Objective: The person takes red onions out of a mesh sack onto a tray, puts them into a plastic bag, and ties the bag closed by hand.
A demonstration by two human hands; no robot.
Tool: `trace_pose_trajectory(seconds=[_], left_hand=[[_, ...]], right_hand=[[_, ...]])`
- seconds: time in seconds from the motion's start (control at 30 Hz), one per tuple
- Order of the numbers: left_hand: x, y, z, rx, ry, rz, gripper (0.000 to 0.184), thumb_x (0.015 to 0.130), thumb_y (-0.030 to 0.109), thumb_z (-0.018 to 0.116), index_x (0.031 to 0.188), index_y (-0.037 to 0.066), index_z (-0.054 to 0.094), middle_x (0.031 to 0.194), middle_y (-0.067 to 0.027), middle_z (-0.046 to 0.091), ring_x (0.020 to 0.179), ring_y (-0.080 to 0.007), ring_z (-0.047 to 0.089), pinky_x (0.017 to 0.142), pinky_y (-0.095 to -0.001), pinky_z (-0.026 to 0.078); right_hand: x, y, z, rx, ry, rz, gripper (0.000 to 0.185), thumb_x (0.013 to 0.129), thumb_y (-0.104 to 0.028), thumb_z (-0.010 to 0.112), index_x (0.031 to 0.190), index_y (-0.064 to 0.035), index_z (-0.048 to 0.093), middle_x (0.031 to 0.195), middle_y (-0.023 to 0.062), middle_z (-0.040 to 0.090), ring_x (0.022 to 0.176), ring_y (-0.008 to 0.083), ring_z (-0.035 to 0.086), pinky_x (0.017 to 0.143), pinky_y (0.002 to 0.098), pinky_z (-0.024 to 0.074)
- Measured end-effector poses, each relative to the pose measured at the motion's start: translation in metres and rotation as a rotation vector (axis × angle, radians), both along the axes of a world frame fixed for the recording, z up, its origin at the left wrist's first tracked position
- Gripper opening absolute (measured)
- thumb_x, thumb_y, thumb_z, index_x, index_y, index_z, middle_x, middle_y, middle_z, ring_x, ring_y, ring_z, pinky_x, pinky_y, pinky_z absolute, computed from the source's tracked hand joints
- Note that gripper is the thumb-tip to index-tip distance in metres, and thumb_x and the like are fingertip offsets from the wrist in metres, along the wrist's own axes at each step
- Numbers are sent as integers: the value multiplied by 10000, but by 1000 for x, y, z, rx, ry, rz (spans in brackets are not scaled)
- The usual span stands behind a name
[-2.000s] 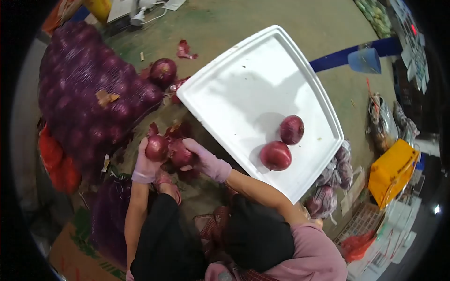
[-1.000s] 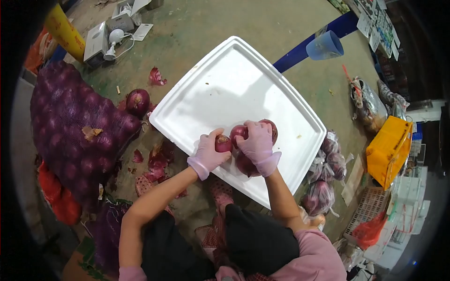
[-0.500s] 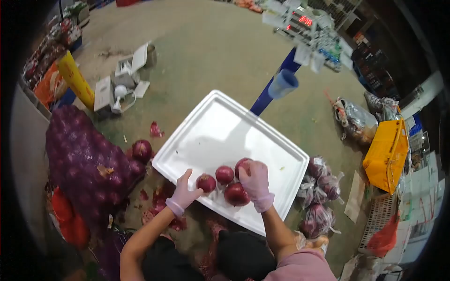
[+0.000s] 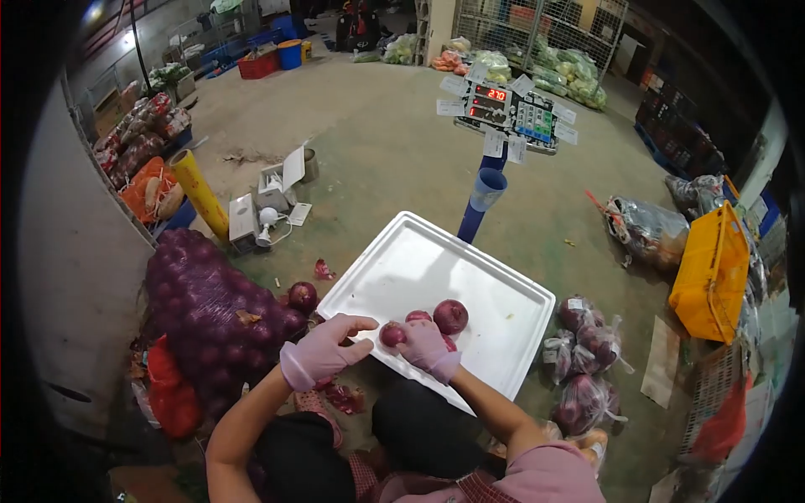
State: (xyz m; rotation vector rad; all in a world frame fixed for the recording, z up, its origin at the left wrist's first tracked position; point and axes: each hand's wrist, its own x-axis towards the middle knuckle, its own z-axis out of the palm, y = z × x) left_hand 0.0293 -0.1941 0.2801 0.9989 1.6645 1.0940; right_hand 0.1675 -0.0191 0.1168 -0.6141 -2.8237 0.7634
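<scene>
Several red onions (image 4: 451,316) sit together near the lower edge of a white foam-like tray (image 4: 486,277) on a scale. My right hand (image 4: 429,350), in a thin pinkish glove, reaches in from the right with its fingers closed against the leftmost red onion (image 4: 392,334). It partly covers two more onions behind and below it. My left hand (image 4: 323,350), gloved likewise, hovers over the tray's left corner. Its thumb and fingers are spread with nothing between them, just left of that onion.
A full mesh sack of onions (image 4: 210,323) stands at left, one loose onion (image 4: 303,296) beside it. Bagged onions (image 4: 584,402) lie right of the tray. Beyond are the scale's lit display (image 4: 490,94) on a blue post, a yellow crate (image 4: 711,272) and a yellow roll (image 4: 199,194).
My right hand has left the onion at the right and moved left to the leftmost one. My left hand has drawn back from that onion. The view has tilted up.
</scene>
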Motion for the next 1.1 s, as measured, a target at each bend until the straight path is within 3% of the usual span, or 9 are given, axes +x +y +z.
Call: trace_pose_trajectory(seconds=[0.07,0.17,0.3,0.4,0.53,0.67,0.77,0.83,1.1], left_hand=[[16,-9,38,43,488,-148,429,844,267,642,1211,65,548,1151,-146,558,1016,-230,558,886,-309,449],[50,-27,77,187,589,-121,408,830,211,654,1197,60,560,1180,-155,507,1101,-266,510,960,-333,409],[84,-50,93,339,417,-36,387,809,75,651,1187,36,576,1211,-127,494,1098,-208,510,932,-301,426],[90,-57,73,251,251,148,354,808,66,645,1156,27,594,1209,-132,498,1099,-212,512,933,-300,426],[69,-59,41,232,726,171,373,794,208,679,1126,57,596,1154,-146,541,1048,-316,546,886,-367,449],[65,-65,43,213,882,167,415,765,208,691,1141,63,588,1136,-147,553,1019,-333,548,870,-382,454],[64,-67,46,228,909,181,426,754,203,698,1142,65,586,1141,-150,551,1006,-340,549,853,-392,456],[66,-69,49,212,899,181,428,751,201,700,1140,65,587,1141,-152,551,1006,-341,549,849,-395,456],[66,-69,41,195,907,161,422,739,199,708,1122,62,595,1136,-157,555,1006,-342,552,846,-396,463]], right_hand=[[-9,-3,1,146,-7,117,305,788,-229,594,1059,-89,578,1064,144,569,1074,320,514,904,429,383],[-28,-2,-8,186,-172,192,343,809,-212,554,1133,-97,541,1119,152,520,1112,327,492,915,466,377],[-43,-2,-29,281,-224,225,292,848,-185,478,1116,-99,556,1135,177,514,1116,339,492,910,514,372],[-51,-3,-36,300,-272,222,273,859,-178,462,1094,-96,573,1138,182,525,1126,335,491,922,526,365],[-63,-5,-48,319,-385,233,257,869,-171,453,1061,-97,606,1116,168,564,1126,316,503,942,522,354],[-69,-5,-68,336,-391,200,245,858,-225,491,1030,-110,622,1044,161,584,1062,323,535,892,535,373],[-65,-6,-61,346,-390,218,250,872,-229,475,1034,-104,619,1034,158,587,1049,315,539,883,529,372],[-64,-11,-47,333,-469,233,262,871,-137,471,1094,-95,603,1139,146,577,1112,295,520,930,530,337],[-65,-6,-74,364,-384,179,246,880,-201,464,1051,-113,617,1053,145,589,1044,302,543,897,523,352]])
